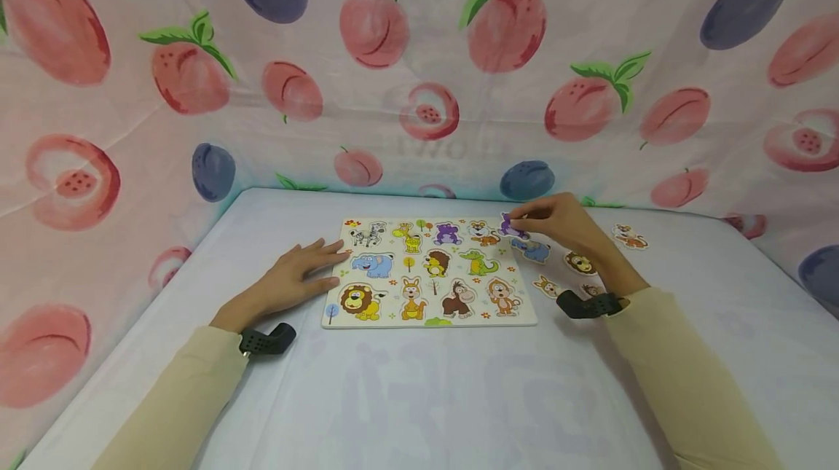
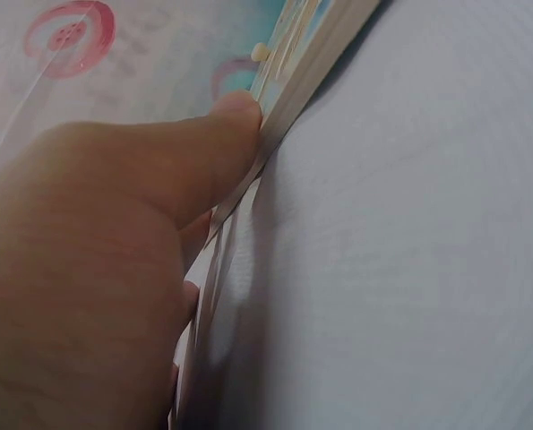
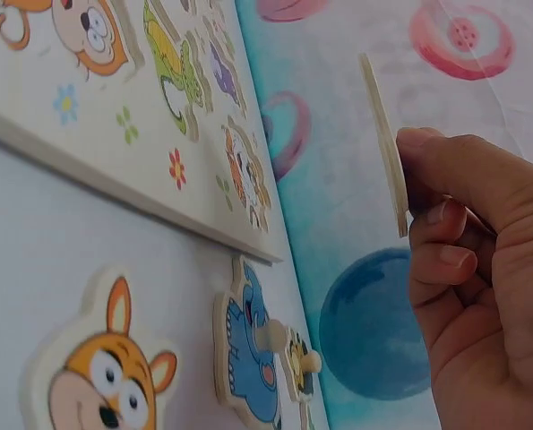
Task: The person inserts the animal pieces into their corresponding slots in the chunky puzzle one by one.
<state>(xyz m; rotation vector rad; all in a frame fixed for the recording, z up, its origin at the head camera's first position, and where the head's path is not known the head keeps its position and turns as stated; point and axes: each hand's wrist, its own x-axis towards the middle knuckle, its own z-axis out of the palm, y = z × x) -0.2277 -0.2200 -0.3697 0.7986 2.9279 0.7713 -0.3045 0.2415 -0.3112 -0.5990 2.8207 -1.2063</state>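
Observation:
My right hand [image 1: 564,221] pinches a purple hippo puzzle piece [image 1: 505,225] above the far right corner of the puzzle board [image 1: 429,322]. In the right wrist view this piece [image 3: 384,143] is edge-on, with thumb and fingers at its back. Spread along the board's left edge, my left hand [image 1: 288,277] has its fingers extended; the left wrist view shows its thumb [image 2: 217,148] against the rim. Animal pictures fill the board, among them a purple hippo picture [image 1: 448,234] in the far row.
Right of the board lie loose pieces: an elephant [image 1: 532,251], a lion [image 1: 580,262], a kangaroo [image 1: 545,286] and a tiger [image 1: 630,236] farther out. Another piece [image 1: 592,290] is partly covered by the right wrist camera. A fruit-patterned cloth [image 1: 367,127] rises behind the white table [image 1: 393,397].

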